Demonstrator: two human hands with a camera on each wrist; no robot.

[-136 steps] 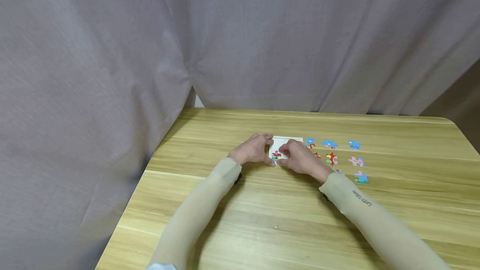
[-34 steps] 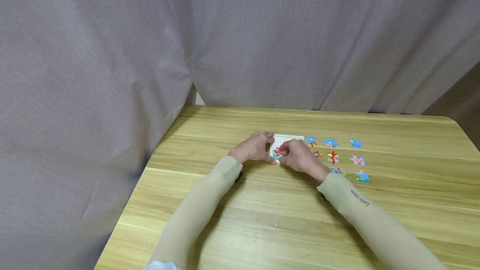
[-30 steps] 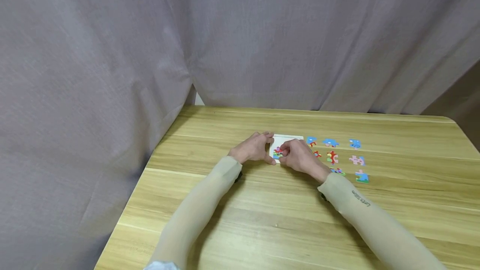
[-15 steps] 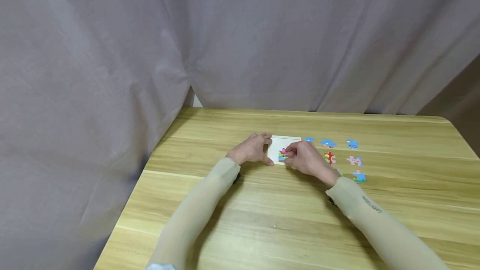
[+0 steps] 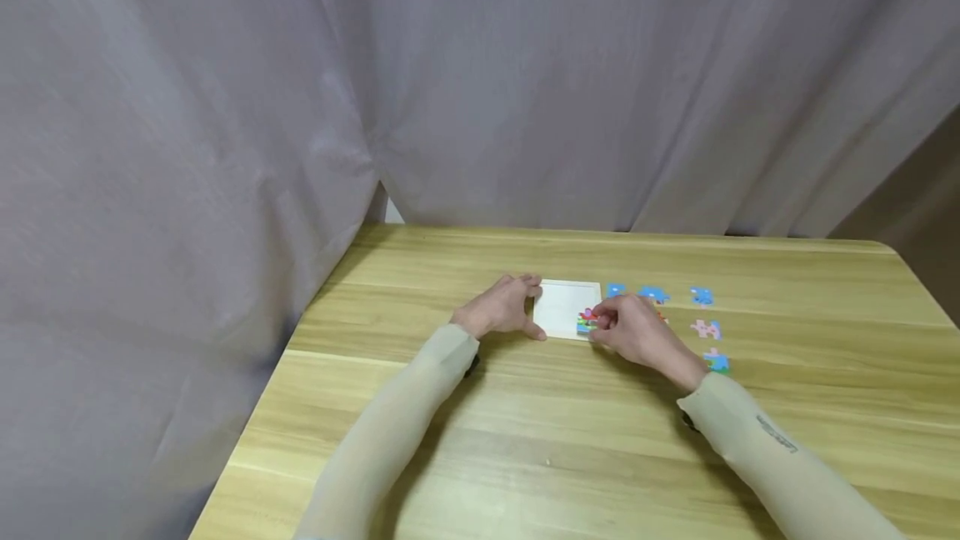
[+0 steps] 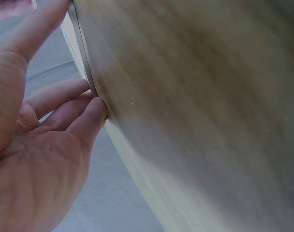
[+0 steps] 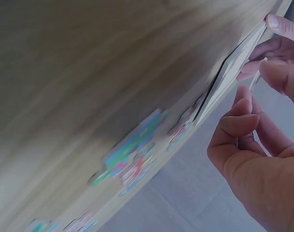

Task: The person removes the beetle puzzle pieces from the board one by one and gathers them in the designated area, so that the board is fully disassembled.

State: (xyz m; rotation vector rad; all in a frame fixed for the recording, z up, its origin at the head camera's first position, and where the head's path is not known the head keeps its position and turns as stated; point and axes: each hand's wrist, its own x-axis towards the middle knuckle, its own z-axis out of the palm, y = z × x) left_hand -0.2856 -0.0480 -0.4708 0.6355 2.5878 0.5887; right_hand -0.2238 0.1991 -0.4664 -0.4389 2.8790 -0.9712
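A shallow white puzzle tray (image 5: pixel 558 305) lies on the wooden table. My left hand (image 5: pixel 498 307) grips its left side, the thumb at the near corner and the fingers at the far one. In the left wrist view, the curled fingertips (image 6: pixel 94 107) touch the tray's edge. My right hand (image 5: pixel 637 332) pinches a red, green and blue puzzle piece (image 5: pixel 585 323) between thumb and fingers over the tray's near right part. Edge-on in the right wrist view, that piece (image 7: pixel 256 79) appears raised off the tray.
Right of the tray lie loose puzzle pieces in rows, including a blue one (image 5: pixel 702 296), a pink one (image 5: pixel 706 328) and a blue-green one (image 5: pixel 717 361). Others are partly behind my right hand. A grey curtain (image 5: pixel 480 90) hangs behind the table (image 5: pixel 480 457).
My right hand has moved right with the pinched puzzle piece, from the tray's near left corner to its near right part. My left hand stays at the tray's left side.
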